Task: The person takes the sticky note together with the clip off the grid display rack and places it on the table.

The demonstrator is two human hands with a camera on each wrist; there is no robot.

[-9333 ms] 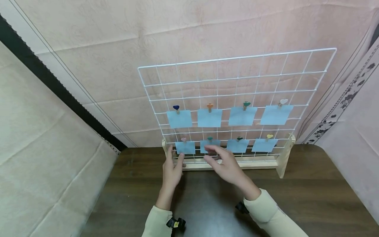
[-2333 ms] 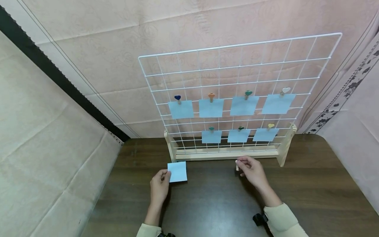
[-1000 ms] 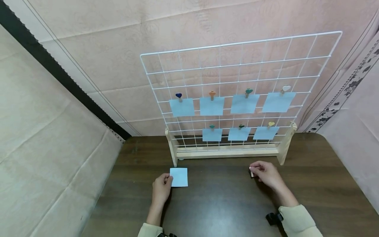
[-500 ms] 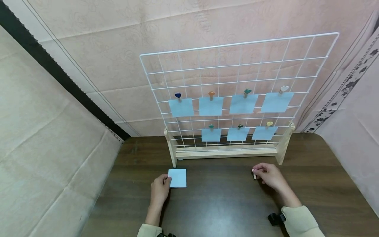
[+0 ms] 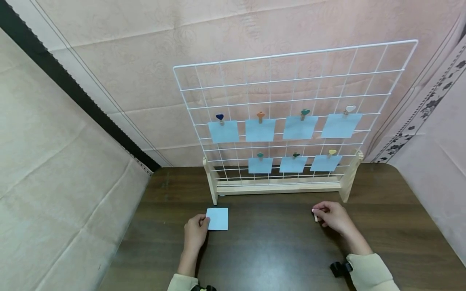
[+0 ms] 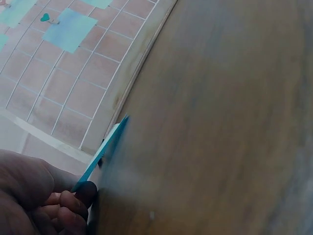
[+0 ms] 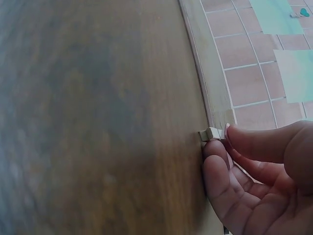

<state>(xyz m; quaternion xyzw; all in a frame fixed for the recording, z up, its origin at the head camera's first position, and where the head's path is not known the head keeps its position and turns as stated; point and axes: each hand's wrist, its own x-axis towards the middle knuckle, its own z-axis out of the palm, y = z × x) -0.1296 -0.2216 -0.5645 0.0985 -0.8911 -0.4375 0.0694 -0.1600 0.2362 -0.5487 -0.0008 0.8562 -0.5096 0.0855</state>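
Observation:
A white wire grid (image 5: pixel 291 105) stands in a wooden base (image 5: pixel 278 186) at the back of a dark wooden table (image 5: pixel 269 250). Several blue paper squares hang on it from small heart-topped clips, such as the top-left one (image 5: pixel 223 131). My left hand (image 5: pixel 195 231) pinches the left edge of a loose blue paper square (image 5: pixel 217 218) (image 6: pixel 105 147) that lies at the tabletop. My right hand (image 5: pixel 331 216) pinches a small wooden clip (image 5: pixel 315 217) (image 7: pixel 209 133) low against the table, right of centre and just in front of the base.
Pink cloth covers the wall behind and the right side (image 5: pixel 437 169). A beige padded surface (image 5: pixel 54 182) with a black strip lies to the left of the table. The grid's lower-left cell row holds no paper.
Since 9.3 s ago the lower-left paper and its clip came off the grid. In the last second both hands sank to the table, the right drifting slightly rightward with the clip.

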